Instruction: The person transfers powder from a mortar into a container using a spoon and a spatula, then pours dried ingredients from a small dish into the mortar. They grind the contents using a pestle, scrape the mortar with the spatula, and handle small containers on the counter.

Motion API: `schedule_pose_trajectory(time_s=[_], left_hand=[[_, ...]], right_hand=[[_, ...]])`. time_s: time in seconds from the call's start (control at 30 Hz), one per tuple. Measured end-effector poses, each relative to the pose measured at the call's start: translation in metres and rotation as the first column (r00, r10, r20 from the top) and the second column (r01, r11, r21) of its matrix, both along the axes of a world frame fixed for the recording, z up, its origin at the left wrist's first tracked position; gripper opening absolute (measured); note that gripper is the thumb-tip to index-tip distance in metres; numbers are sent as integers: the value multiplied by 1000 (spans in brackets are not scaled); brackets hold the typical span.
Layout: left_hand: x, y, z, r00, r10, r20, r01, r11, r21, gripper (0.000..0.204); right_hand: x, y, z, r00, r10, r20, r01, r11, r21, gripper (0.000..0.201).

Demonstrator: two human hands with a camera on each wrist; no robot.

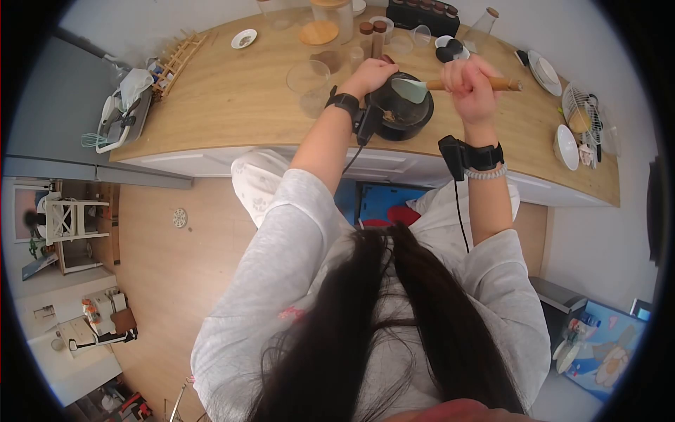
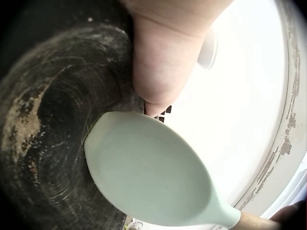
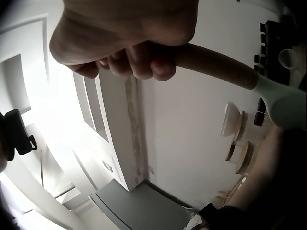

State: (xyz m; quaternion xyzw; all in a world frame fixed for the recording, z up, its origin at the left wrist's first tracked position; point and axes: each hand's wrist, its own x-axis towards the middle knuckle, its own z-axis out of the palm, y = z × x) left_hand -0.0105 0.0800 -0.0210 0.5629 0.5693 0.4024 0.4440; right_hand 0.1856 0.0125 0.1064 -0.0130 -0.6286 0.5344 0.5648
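- Wooden counter (image 1: 232, 105), long and curved, carrying everything; far edge crowded with jars, spice bottles and a clear glass bowl (image 1: 308, 76), right end with stacked plates (image 1: 547, 72) and a wire basket.
- Dark round pot (image 1: 402, 107), tilted, mouth turned toward the body, standing near the front edge about mid-length of the counter; inner wall black and streaked with pale scrape marks and crumbs in the left wrist view.
- Spatula (image 1: 422, 88), pale green blade on a wooden handle, long axis running roughly level along the counter, left to right; blade over the pot's open mouth, handle pointing toward the right end. Blade held just clear of the pot's inner wall in the left wrist view (image 2: 153, 172); contact with the wall not discernible.
- Right hand (image 1: 472, 88), the one carrying the spatula: fingers wrapped fully round the wooden handle in a fist, raised above the counter just to the right of the pot; curled fingers (image 3: 144, 60) plain in the right wrist view.
- Left hand (image 1: 370, 75), the nearer to the pot: laid on the rim at the pot's far left side, steadying it; thumb against the inner edge beside the blade (image 2: 160, 62), remaining fingers hidden behind the rim, so their curl cannot be told for certain.
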Motion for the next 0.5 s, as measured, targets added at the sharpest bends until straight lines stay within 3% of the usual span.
schedule_pose_trajectory(time_s=[0.37,0.5], left_hand=[[1,4,-4,1000,-13,15,13,1000,16,35],[-2,5,-6,1000,-8,-18,8,1000,26,35]], right_hand=[[-5,-1,-1,999,-44,15,43,997,57,33],[0,-1,2,1000,10,22,-10,1000,-20,33]])
